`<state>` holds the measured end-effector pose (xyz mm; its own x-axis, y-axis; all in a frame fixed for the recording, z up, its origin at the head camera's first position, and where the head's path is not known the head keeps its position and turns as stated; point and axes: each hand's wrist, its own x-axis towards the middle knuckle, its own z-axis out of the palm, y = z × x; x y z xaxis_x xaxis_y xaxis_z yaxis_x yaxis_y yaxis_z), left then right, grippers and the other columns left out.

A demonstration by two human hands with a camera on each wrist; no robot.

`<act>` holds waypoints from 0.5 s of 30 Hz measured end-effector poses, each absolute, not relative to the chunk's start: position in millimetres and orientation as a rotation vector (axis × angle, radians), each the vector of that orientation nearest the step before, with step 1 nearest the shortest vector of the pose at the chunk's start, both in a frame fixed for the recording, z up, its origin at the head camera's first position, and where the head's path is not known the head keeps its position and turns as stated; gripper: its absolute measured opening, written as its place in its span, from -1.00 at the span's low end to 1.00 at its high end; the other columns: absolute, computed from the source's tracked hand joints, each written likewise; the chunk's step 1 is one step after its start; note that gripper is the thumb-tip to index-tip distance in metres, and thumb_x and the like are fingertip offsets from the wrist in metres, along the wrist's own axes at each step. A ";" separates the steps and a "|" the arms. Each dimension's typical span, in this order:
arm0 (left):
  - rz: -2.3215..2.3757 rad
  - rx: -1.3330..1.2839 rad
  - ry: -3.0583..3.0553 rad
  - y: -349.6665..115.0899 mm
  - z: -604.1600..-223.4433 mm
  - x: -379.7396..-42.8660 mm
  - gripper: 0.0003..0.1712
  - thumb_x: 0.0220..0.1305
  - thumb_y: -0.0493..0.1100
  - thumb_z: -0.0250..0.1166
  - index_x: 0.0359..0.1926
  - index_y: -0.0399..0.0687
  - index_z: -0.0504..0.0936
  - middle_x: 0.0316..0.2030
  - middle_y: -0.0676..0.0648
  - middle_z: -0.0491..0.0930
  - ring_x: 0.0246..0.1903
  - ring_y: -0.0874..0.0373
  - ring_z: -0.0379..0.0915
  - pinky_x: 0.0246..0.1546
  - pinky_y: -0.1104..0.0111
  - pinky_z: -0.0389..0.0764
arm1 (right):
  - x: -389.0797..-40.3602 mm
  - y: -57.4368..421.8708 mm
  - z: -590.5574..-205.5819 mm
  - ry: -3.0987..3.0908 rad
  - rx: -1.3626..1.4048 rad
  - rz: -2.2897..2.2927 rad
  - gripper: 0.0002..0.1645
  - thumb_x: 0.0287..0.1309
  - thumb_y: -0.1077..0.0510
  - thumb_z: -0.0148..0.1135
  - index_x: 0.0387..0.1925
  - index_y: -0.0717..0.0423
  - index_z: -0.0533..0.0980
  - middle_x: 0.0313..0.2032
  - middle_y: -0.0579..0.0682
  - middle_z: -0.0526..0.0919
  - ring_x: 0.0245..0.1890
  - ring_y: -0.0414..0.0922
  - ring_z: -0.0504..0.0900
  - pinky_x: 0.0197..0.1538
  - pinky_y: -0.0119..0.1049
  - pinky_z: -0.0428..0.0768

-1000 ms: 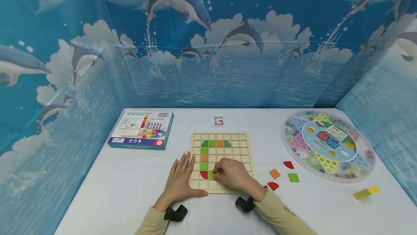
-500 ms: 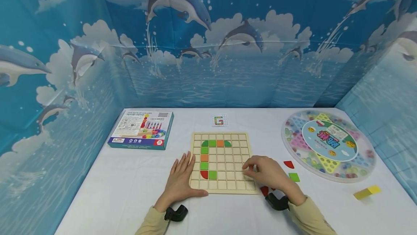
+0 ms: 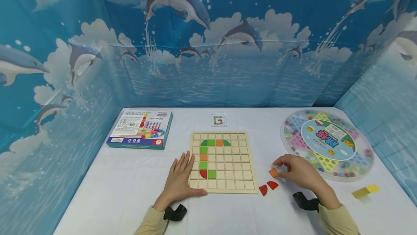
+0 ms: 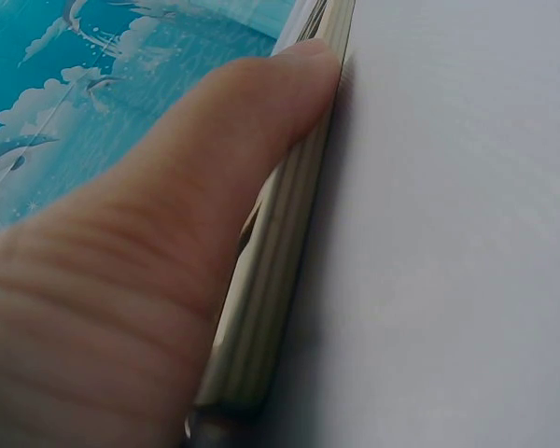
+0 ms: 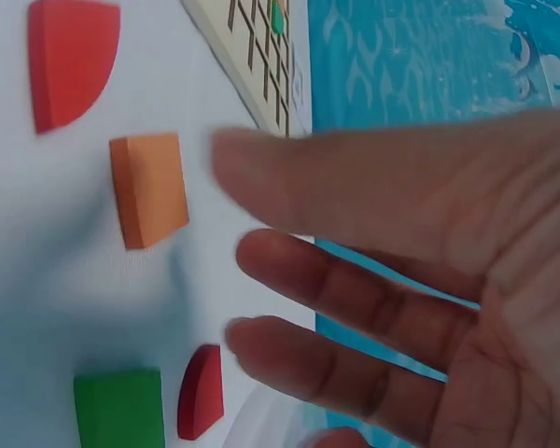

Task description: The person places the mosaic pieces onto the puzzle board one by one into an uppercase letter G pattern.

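The orange block [image 3: 273,172] lies on the desk [image 3: 104,191] just beside the fingertips of the right hand [image 3: 301,171], on the side toward the left hand [image 3: 179,179]; the right hand is by far the nearer of the 2. The block looks square, so I cannot name a long axis, but its edges are turned askew to the board [image 3: 229,184], which is between the hands. The right hand has its thumb and fingers parted and lightly bent, with nothing in hold; its wrist view shows a gap between the fingertips and the block. The left hand lies with spread, straight fingers at the board's edge, thumb along the near side, and it grips nothing.

2 red pieces [image 3: 263,190] are nearer to the body than the right fingertips. The right hand hides a green square [image 5: 119,411] and 1 more red piece [image 5: 202,397] in the head view; the right wrist view shows them, the green one cut off below. There the thumb is blurred. The left wrist view shows only the thumb.
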<state>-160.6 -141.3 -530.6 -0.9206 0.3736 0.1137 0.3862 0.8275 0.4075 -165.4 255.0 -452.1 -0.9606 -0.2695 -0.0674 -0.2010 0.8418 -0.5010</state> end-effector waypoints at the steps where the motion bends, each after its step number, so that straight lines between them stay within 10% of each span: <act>1: -0.669 -0.621 -2.970 -141.5 -530.8 -160.6 0.48 -0.31 0.61 0.29 0.48 -0.16 -0.04 0.47 -0.15 -0.17 0.43 -0.01 -0.38 0.35 0.06 -0.30 | -165.0 255.7 -452.5 2.868 -0.373 -0.763 -0.64 -0.10 0.15 0.49 -0.17 0.05 0.65 -0.34 -0.13 0.56 -0.52 -0.17 0.34 -0.53 -0.35 0.34; 15: -0.658 -0.617 -2.973 -141.0 -530.4 -160.7 0.48 -0.33 0.59 0.32 0.47 -0.17 -0.02 0.46 -0.15 -0.15 0.43 -0.02 -0.36 0.35 0.05 -0.29 | -168.4 250.4 -463.5 2.894 -0.398 -0.646 -0.83 -0.11 0.18 0.49 -0.40 -0.09 0.70 -0.42 -0.24 0.57 -0.54 -0.21 0.36 -0.52 -0.34 0.36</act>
<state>-160.7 -141.0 -530.4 -0.9205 0.3727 0.1174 0.3874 0.8314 0.3985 -168.4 250.4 -463.5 -0.9537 -0.2880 -0.0871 -0.2236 0.8722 -0.4350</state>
